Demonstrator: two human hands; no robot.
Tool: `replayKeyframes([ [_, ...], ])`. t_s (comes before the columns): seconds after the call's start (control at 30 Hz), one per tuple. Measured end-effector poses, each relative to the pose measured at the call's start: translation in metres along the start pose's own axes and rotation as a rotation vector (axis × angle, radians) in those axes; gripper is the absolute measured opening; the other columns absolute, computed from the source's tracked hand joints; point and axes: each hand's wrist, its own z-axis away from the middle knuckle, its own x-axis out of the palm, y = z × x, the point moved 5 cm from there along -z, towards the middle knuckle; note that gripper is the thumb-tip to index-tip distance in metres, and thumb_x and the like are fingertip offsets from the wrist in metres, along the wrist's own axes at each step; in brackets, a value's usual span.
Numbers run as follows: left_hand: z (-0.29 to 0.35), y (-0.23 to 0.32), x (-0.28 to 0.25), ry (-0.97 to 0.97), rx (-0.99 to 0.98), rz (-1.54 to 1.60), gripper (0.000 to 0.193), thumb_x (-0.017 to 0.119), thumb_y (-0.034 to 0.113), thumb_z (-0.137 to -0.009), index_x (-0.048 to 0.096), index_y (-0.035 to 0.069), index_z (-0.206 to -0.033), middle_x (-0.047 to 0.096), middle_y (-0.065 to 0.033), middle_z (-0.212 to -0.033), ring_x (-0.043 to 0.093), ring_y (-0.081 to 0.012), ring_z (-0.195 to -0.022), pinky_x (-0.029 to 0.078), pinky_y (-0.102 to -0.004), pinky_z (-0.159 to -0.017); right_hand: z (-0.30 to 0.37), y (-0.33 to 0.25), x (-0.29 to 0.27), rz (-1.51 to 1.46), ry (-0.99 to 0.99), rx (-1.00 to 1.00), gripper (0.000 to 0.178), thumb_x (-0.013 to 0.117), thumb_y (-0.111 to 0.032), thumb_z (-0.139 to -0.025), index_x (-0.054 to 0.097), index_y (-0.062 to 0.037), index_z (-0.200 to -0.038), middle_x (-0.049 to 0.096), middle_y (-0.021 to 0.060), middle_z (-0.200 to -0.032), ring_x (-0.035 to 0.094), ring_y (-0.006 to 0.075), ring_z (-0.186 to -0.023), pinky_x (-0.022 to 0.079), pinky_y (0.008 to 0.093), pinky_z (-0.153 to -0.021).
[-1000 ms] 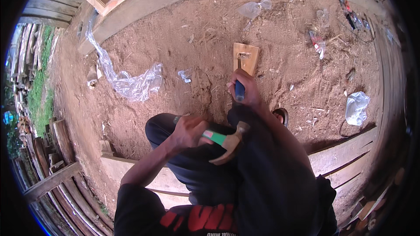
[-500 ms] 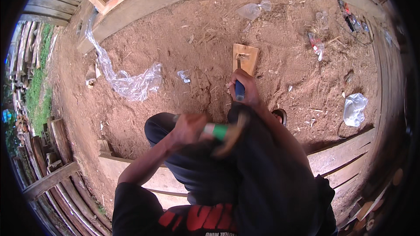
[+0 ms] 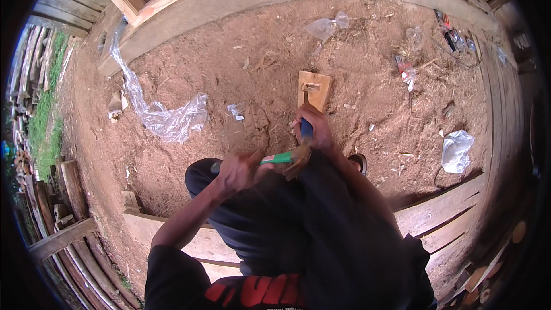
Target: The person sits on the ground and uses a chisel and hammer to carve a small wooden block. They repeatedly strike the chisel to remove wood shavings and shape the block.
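My left hand (image 3: pixel 238 170) is closed round the green grip of a hammer (image 3: pixel 279 158). The hammer's brownish head lies right at the butt end of a blue-handled chisel (image 3: pixel 307 128); whether they touch I cannot tell. My right hand (image 3: pixel 318 129) wraps round the chisel's handle. The chisel's narrow blade points away from me, its tip at a small cut-out in a flat wooden block (image 3: pixel 322 93). The block rests on the dirt just beyond my right hand, with a few wood chips at the cut.
Clear plastic sheeting (image 3: pixel 172 120) lies to the left, a clear bag (image 3: pixel 327 26) at the far side and a white bag (image 3: pixel 457 150) to the right. A power tool (image 3: pixel 453 39) with a cord sits at the far right. Wooden beams (image 3: pixel 229 3) and boards border the dirt floor.
The hammer in my left hand has swung away from my lap, up to the chisel's butt end. My right hand keeps its hold on the chisel. The whole view has shifted slightly.
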Motion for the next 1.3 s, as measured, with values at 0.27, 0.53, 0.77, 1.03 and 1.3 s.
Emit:
replayKeyframes([
  [0.27, -0.007, -0.003, 0.009, 0.026, 0.008, -0.009, 0.051, 0.055, 0.056, -0.095, 0.054, 0.006, -0.082, 0.053, -0.0100, -0.069, 0.059, -0.0313, -0.055, 0.046, -0.0414, -0.049, -0.002, -0.002, 0.000, 0.037, -0.038, 0.040, 0.020, 0.068, 0.000, -0.074, 0.050, -0.0032, -0.081, 0.052, 0.0130, -0.079, 0.056, 0.0333, -0.074, 0.046, 0.0403, -0.066],
  [0.53, -0.009, 0.006, 0.000, 0.020, 0.102, 0.007, 0.049, 0.056, 0.054, -0.095, 0.052, 0.007, -0.081, 0.050, -0.0093, -0.067, 0.057, -0.0295, -0.053, 0.044, -0.0414, -0.047, -0.001, 0.000, 0.000, -0.016, -0.023, 0.047, 0.021, 0.069, -0.002, -0.074, 0.050, -0.0029, -0.080, 0.050, 0.0130, -0.078, 0.054, 0.0337, -0.073, 0.044, 0.0409, -0.065],
  [0.77, -0.005, -0.001, 0.000, 0.037, 0.042, -0.042, 0.039, 0.065, 0.045, -0.092, 0.056, 0.007, -0.085, 0.056, -0.0091, -0.070, 0.063, -0.0291, -0.060, 0.049, -0.0415, -0.052, 0.000, 0.001, 0.001, -0.012, -0.032, 0.014, 0.021, 0.070, -0.002, -0.074, 0.050, -0.0033, -0.080, 0.051, 0.0119, -0.077, 0.055, 0.0329, -0.073, 0.045, 0.0412, -0.065],
  [1.03, -0.003, -0.018, 0.007, -0.041, -0.117, 0.013, 0.034, 0.065, 0.041, -0.094, 0.061, 0.007, -0.091, 0.061, -0.0150, -0.067, 0.064, -0.0372, -0.061, 0.049, -0.0452, -0.052, 0.004, 0.002, 0.000, 0.005, -0.039, 0.010, 0.021, 0.070, -0.003, -0.073, 0.050, -0.0034, -0.077, 0.051, 0.0114, -0.076, 0.056, 0.0323, -0.073, 0.046, 0.0402, -0.066],
  [1.3, -0.003, -0.029, 0.011, 0.006, -0.245, 0.084, 0.040, 0.059, 0.045, -0.097, 0.059, 0.006, -0.085, 0.056, -0.0179, -0.059, 0.062, -0.0406, -0.059, 0.047, -0.0483, -0.052, 0.042, 0.033, 0.032, 0.162, -0.242, -0.192, 0.020, 0.062, -0.007, -0.075, 0.061, -0.0012, -0.094, 0.056, 0.0127, -0.095, 0.057, 0.0313, -0.098, 0.050, 0.0389, -0.087],
])
